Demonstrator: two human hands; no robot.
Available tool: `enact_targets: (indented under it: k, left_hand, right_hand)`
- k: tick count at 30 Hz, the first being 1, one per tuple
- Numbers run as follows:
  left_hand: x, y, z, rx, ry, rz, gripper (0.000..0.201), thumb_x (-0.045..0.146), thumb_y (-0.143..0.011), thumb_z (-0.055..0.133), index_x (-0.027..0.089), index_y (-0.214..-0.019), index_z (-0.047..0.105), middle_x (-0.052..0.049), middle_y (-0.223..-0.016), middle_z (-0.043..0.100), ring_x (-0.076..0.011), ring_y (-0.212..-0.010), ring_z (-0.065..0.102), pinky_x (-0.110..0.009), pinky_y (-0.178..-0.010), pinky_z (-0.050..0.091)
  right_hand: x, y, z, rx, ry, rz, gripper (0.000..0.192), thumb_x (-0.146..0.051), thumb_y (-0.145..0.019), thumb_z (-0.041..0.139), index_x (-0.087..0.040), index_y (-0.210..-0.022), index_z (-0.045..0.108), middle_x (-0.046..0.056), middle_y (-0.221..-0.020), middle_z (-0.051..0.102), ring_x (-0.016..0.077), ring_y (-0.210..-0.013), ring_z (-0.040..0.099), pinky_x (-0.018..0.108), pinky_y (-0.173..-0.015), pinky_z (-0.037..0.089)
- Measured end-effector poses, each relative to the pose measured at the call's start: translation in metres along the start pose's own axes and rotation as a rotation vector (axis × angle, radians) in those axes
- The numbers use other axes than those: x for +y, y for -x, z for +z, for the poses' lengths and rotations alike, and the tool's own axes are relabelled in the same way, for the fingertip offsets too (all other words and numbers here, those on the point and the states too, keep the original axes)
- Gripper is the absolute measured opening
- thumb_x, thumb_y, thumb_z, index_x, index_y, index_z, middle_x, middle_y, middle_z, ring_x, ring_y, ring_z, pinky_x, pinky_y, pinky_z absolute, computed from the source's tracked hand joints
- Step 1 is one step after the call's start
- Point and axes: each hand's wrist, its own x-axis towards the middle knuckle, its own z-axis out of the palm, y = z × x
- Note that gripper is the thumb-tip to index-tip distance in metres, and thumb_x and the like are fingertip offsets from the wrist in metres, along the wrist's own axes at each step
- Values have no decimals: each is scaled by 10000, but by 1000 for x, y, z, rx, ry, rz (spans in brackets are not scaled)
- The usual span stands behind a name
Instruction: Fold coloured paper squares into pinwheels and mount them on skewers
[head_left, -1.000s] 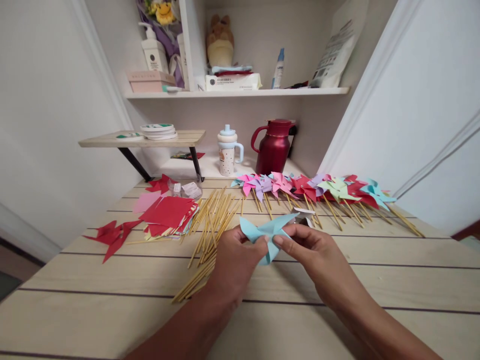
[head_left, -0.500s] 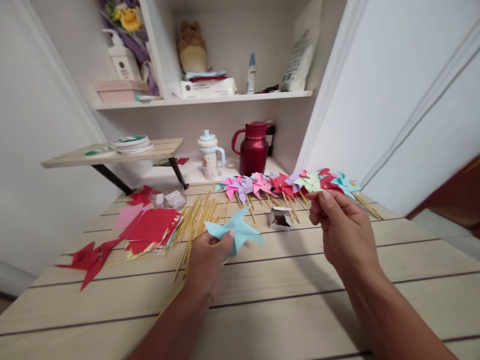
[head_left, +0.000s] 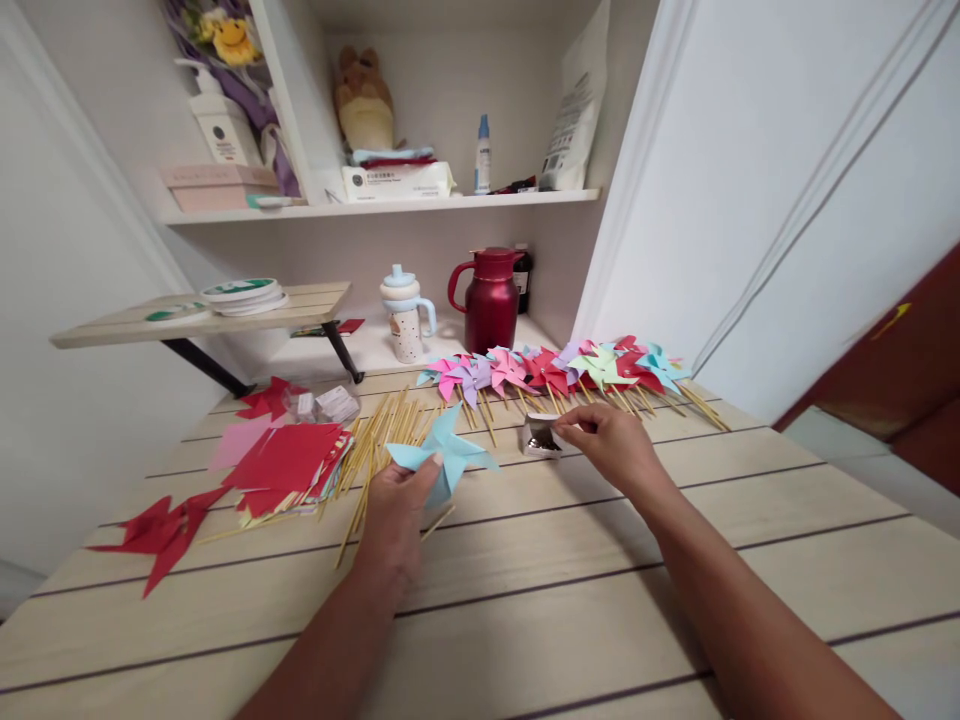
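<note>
A light blue paper pinwheel (head_left: 450, 455) is pinched in my left hand (head_left: 401, 500), with the thumb on its centre. One end of a thin wooden stick (head_left: 439, 523) pokes out just below the pinwheel; whether I also grip it is hidden. My right hand (head_left: 604, 440) reaches to a small white box (head_left: 541, 437), which has dark, shiny little pieces inside. The thumb and fingers of that hand are pressed together at the box's right edge, and what they hold cannot be made out. Loose wooden sticks (head_left: 382, 430) lie left of the pinwheel.
Pinwheels on sticks (head_left: 547, 372) line the back of the table. To the left lie stacked red paper sheets (head_left: 285, 458), a folded red pinwheel (head_left: 161, 535) and small clear boxes (head_left: 334, 403). Behind stand a cup (head_left: 406, 325), a red jug (head_left: 491, 305) and a small raised shelf (head_left: 315, 298).
My right hand has moved left and down to the small white box. My left hand still holds the blue pinwheel. The whole view has shifted slightly.
</note>
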Motion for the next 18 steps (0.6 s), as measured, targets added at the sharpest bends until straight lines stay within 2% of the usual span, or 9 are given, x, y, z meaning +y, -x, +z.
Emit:
enact_targets:
  k: [5,10,18]
  left_hand:
    - [-3,-5,-3,47,39,12,277,317,-589,822,100,-734,729,-18,-625,678,-99,-540,555,-219,-572,419]
    - [-7,-7,-5,12,71,36,253,329,-612,795,117,-733,728,-28,-676,694,-116,-583,583,-227,-597,431]
    - [-6,0,-3,30,-1,0,245,352,-610,769,126,-682,707,2,-577,623,-109,-505,509,-221,-524,392]
  right_hand:
    - [-5,1,14,-62,228,-63,191,-324,-823,610,-262,-799,790,38,-810,674,172,-668,585,280,-551,329]
    - [-16,2,23,-100,407,-82,230,-324,-886,571,-287,-844,794,49,-904,681,175,-724,606,283,-542,297]
    - [-19,-1,27,-144,553,-60,293,-291,-917,503,-285,-876,792,72,-987,695,209,-801,635,288,-526,274]
